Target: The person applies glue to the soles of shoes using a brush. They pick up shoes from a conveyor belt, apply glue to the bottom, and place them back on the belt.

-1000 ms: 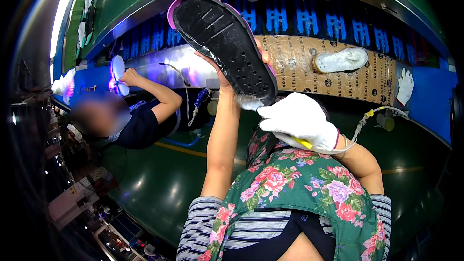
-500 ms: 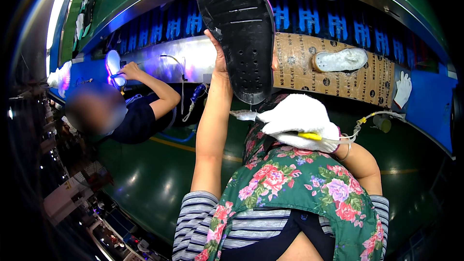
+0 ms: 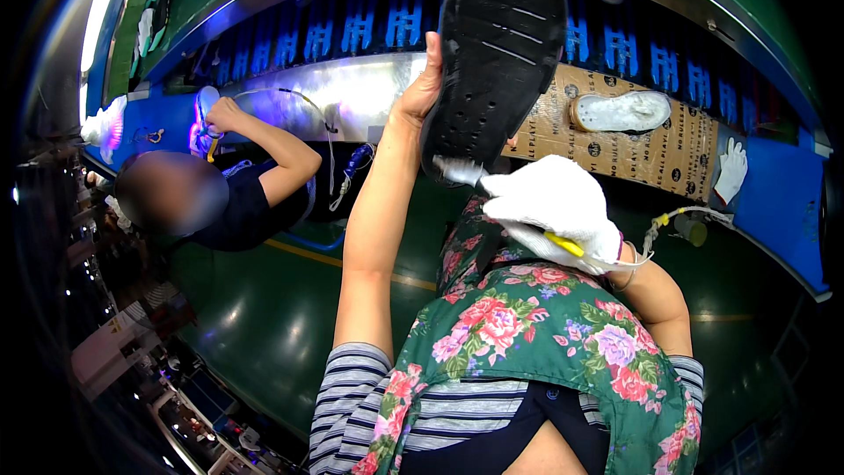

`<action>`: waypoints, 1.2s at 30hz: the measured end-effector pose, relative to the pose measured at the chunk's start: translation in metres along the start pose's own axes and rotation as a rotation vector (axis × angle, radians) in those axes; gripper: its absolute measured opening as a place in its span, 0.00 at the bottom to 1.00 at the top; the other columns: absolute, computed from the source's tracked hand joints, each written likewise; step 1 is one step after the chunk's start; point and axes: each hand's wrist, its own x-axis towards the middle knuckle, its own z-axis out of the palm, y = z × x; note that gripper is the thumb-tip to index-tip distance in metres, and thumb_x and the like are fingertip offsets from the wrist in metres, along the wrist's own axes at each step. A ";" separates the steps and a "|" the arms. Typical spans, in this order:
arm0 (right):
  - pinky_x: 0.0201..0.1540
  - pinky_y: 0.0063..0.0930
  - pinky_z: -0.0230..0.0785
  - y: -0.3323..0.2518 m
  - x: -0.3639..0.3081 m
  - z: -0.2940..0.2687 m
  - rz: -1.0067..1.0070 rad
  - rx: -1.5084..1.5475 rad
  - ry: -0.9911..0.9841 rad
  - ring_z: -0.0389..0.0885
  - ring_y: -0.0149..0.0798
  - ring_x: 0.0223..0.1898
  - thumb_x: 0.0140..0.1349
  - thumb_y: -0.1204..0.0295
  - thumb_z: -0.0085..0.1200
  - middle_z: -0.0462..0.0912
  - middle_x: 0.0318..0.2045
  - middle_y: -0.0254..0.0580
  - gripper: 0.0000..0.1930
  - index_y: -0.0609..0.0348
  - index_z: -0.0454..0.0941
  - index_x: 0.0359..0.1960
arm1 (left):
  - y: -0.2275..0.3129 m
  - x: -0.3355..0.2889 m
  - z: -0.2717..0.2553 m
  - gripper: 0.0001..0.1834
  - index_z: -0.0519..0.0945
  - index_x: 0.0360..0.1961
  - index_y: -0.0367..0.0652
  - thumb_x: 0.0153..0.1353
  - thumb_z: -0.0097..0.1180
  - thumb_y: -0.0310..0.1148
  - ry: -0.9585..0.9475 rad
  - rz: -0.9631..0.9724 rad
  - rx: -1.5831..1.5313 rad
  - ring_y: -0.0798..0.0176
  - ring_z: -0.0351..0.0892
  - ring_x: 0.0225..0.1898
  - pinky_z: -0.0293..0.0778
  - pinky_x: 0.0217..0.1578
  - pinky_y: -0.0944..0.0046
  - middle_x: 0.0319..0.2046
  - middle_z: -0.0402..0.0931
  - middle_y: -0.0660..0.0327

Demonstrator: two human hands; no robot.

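My left hand (image 3: 422,88) grips a black shoe sole (image 3: 501,53) with a pink edge, its thumb along one side and the other fingers mostly hidden behind it. The sole stands upright, perforated end toward me. My right hand (image 3: 554,211), in a white glove, is closed around a brush (image 3: 459,171) with pale bristles; a yellow part of it shows at the palm, where a thin tube leads away. The bristles overlap the sole's near end and seem to touch it.
A whitish sole (image 3: 620,112) lies on a printed cardboard sheet (image 3: 651,158) along the bench (image 3: 360,105). Beyond it is a row of blue-lit upright pieces. A white glove (image 3: 732,167) rests at the right. At left a co-worker's hand (image 3: 224,114) holds another sole.
My left hand has swung the black sole to the right and tilted it. The brush now overlaps the sole's near end; before, it was below it. My right hand moved slightly.
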 end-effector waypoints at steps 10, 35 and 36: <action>0.37 0.40 0.75 0.011 -0.011 0.005 -0.025 -0.085 -0.171 0.85 0.45 0.37 0.59 0.69 0.62 0.88 0.39 0.36 0.15 0.46 0.86 0.49 | 0.008 0.011 0.025 0.49 0.65 0.73 0.50 0.61 0.44 0.74 0.038 -0.165 0.317 0.41 0.84 0.52 0.85 0.41 0.33 0.64 0.73 0.47; 0.45 0.37 0.76 0.018 0.007 -0.015 -0.106 -0.064 -0.334 0.86 0.44 0.43 0.50 0.77 0.67 0.88 0.47 0.37 0.22 0.47 0.84 0.50 | 0.027 0.029 0.049 0.52 0.80 0.59 0.37 0.58 0.48 0.79 0.096 -0.625 0.690 0.56 0.89 0.38 0.87 0.36 0.57 0.45 0.84 0.45; 0.44 0.37 0.76 0.018 0.008 -0.016 -0.102 -0.068 -0.301 0.85 0.44 0.42 0.52 0.75 0.67 0.87 0.46 0.37 0.21 0.46 0.84 0.50 | 0.028 0.029 0.046 0.52 0.80 0.59 0.37 0.58 0.47 0.79 0.096 -0.625 0.706 0.56 0.89 0.38 0.87 0.37 0.57 0.45 0.84 0.45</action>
